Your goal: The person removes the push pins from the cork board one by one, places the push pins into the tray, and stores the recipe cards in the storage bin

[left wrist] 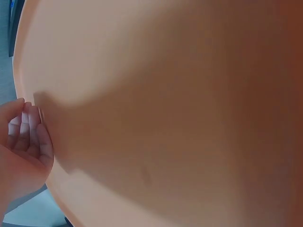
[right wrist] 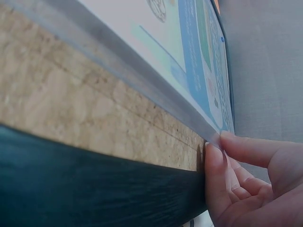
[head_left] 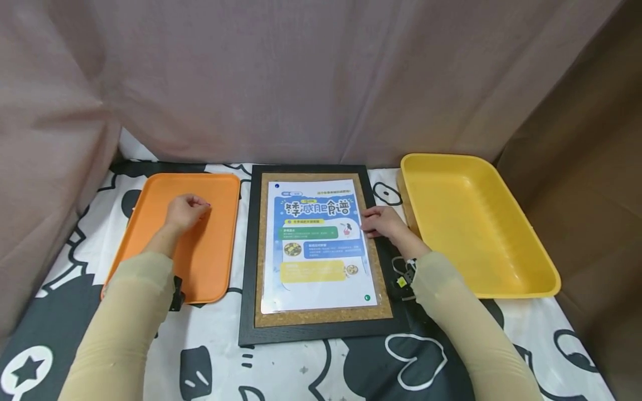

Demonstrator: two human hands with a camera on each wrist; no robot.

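Brown curtains [head_left: 321,83] back a corkboard [head_left: 321,319] bearing a printed sheet [head_left: 321,295] that looks light, slick and bendable, best taken by its edge, where the right hand [head_left: 385,221] pinches it; what the left hand [head_left: 184,213] holds over the orange tray [head_left: 213,256], if anything, I cannot tell.

Head cam: forward-down over table [head_left: 286,370]. Wrist cams close: left above orange tray [left wrist: 142,42], right along sheet [right wrist: 128,23]; head shares both.

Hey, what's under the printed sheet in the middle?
The corkboard: its cork shows around the printed sheet, whose edge the right hand pinches. Anything beneath the sheet's middle is covered and can't be seen.
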